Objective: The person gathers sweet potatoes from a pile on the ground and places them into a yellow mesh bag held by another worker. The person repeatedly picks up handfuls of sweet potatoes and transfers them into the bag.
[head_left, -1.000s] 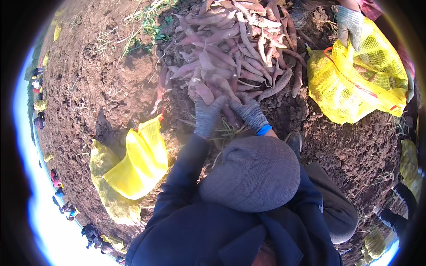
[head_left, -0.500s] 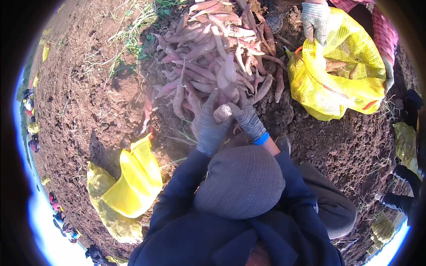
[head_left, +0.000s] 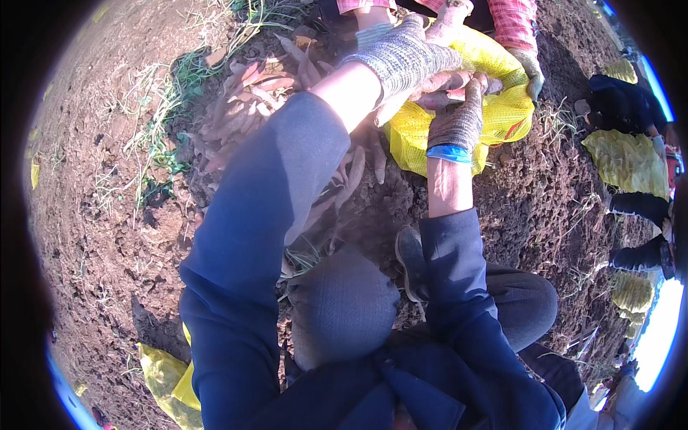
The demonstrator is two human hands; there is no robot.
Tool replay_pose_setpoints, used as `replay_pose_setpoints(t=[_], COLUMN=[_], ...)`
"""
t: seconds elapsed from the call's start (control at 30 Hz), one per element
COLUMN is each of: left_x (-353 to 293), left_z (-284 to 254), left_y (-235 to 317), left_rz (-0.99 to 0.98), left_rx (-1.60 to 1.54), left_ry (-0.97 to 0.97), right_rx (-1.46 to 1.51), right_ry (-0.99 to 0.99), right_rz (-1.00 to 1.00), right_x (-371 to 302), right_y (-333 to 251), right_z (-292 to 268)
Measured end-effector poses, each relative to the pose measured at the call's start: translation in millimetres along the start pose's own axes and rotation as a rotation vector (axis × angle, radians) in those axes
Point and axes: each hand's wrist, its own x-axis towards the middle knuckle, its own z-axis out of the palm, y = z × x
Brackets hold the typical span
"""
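Observation:
Both of my gloved hands reach over a yellow mesh bag (head_left: 505, 115) with a bunch of sweet potatoes (head_left: 438, 83) between them. My left hand (head_left: 408, 59) is curled over the bunch from the left. My right hand (head_left: 457, 123), with a blue band at the wrist, grips it from the near side. One thick sweet potato (head_left: 449, 23) sticks up past my left hand. The bag's opening lies under my hands, mostly hidden by them. A co-worker's gloved hand (head_left: 529, 70) holds the bag's right rim. Left of the bag is the sweet potato pile (head_left: 247, 97), partly covered by my left arm.
Green vines (head_left: 168, 107) lie on the soil left of the pile. Another yellow bag (head_left: 163, 376) rests by my left side. At the right, more filled bags (head_left: 623, 158) and other people stand along the field. My bent knee (head_left: 527, 304) is at the right.
My hands have carried sweet potatoes from the pile up and right to the bag. The co-worker's bag now appears farther left in view, and the pile is partly behind my arm.

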Motion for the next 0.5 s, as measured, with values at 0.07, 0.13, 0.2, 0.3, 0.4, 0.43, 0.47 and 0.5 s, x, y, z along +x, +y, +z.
replay_pose_setpoints(t=[0.07,0.13,0.2,0.3,0.4,0.43,0.47,0.5], left_x=[20.0,19.9,22.4,20.9,-13.5,-31.3,-63.8,-108.5], left_z=[13.1,22.0,40.4,56.2,16.2,-6.4,-36.3,-71.6], left_y=[-13.6,-21.6,-20.9,-19.3,-37.7,-48.0,-63.4,-77.8], left_rz=[-0.035,0.274,0.158,0.163,0.345,0.367,0.324,0.318], left_rx=[0.169,0.851,0.821,0.58,0.396,0.272,-0.213,0.143], left_ry=[-0.092,-0.185,-0.207,0.021,0.24,0.268,0.167,0.323], right_rx=[-0.143,-0.379,-0.438,-0.575,-0.664,-0.712,-0.742,-0.805], right_ry=[0.21,0.184,0.228,0.098,-0.032,-0.106,-0.22,-0.41], right_rz=[0.169,0.144,0.016,-0.241,-0.655,-0.672,-0.762,-0.786], right_x=[21.2,15.8,-4.9,-29.6,-60.6,-71.5,-80.7,-87.4], right_y=[2.1,11.5,32.1,35.4,25.0,24.4,26.6,35.1], right_z=[-22.7,-50.4,-63.9,-68.4,-70.6,-73.0,-76.9,-80.3])
